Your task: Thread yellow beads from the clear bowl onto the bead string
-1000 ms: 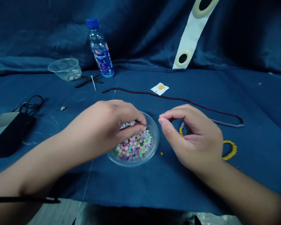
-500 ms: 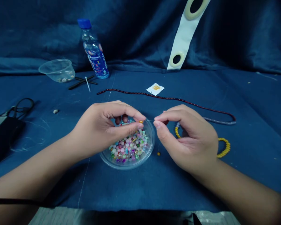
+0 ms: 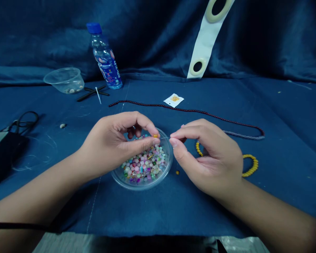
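Craft table [image 3: 137, 214] with bead dish [image 3: 141, 188]

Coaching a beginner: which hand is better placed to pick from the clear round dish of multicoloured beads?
Left, probably: the left hand is over the dish, while the right hand pinches a thin clear thread.

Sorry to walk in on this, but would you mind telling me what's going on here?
Someone is working over a clear round dish of mixed coloured beads. The left hand pinches an amber bead, and the right hand holds a fine thread close to it. A strand of dark red beads lies beyond them on the blue cloth.
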`<state>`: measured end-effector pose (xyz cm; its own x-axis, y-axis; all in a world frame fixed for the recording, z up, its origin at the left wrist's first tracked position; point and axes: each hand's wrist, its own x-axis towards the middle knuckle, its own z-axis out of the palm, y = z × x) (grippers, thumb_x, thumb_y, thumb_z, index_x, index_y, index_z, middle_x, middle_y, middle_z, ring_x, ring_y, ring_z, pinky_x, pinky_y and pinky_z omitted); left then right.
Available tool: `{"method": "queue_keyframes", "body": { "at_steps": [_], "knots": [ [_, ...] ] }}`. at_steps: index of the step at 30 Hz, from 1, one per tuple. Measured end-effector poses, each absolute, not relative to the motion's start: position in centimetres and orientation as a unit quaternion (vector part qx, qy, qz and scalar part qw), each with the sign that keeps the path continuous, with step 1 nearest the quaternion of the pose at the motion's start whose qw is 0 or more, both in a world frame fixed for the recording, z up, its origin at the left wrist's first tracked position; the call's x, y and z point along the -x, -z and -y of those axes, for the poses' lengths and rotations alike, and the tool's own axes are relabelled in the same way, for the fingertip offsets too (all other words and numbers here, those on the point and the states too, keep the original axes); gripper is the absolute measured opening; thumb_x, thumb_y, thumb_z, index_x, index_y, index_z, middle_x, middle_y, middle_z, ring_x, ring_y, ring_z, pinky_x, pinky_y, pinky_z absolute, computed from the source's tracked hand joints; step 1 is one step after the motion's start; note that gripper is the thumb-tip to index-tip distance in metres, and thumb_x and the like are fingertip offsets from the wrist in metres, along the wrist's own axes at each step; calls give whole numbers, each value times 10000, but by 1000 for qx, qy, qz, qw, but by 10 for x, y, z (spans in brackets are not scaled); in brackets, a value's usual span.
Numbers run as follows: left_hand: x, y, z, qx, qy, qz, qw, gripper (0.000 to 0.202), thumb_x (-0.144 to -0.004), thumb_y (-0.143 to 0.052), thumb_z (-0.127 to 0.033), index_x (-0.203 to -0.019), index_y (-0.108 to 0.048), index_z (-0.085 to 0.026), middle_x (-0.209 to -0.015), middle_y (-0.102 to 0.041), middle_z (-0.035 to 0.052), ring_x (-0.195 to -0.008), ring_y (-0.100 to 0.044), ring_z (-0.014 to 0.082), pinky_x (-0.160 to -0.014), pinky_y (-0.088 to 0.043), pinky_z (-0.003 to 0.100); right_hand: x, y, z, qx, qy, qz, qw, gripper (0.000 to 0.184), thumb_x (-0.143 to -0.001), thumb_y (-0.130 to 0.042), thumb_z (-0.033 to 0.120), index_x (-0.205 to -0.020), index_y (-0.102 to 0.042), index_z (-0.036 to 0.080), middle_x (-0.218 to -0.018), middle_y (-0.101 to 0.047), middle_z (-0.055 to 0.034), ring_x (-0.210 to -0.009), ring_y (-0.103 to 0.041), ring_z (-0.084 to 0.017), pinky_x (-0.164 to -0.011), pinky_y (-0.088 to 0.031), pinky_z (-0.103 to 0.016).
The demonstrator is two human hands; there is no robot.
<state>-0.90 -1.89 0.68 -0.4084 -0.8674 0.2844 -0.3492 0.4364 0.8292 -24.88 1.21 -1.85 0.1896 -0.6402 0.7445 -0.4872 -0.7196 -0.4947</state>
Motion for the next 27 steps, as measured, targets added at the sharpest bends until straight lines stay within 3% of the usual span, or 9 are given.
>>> {"method": "queue_keyframes", "body": {
  "at_steps": [16,27],
  "knots": [
    [8,-8,20,-374,326,783,376,128,-947,-931,-270,-1069,-903,-297,-1082,-858,-7,-984,-789,160,-892,-649,285,247,19,-13,760,528,-371,70,215,-990,-739,64,-1013,-739,278,-911,-804,-3,-868,-764,-210,-795,-624,-379],
    [8,-6,21,-376,312,786,379,120,-957,-898,-262,-1069,-905,-306,-1029,-867,-24,-873,-750,125,-744,-587,233,248,21,-13,768,522,-367,62,194,-993,-737,66,-984,-735,259,-897,-798,11,-842,-738,-184,-890,-645,-373]
  ]
}}
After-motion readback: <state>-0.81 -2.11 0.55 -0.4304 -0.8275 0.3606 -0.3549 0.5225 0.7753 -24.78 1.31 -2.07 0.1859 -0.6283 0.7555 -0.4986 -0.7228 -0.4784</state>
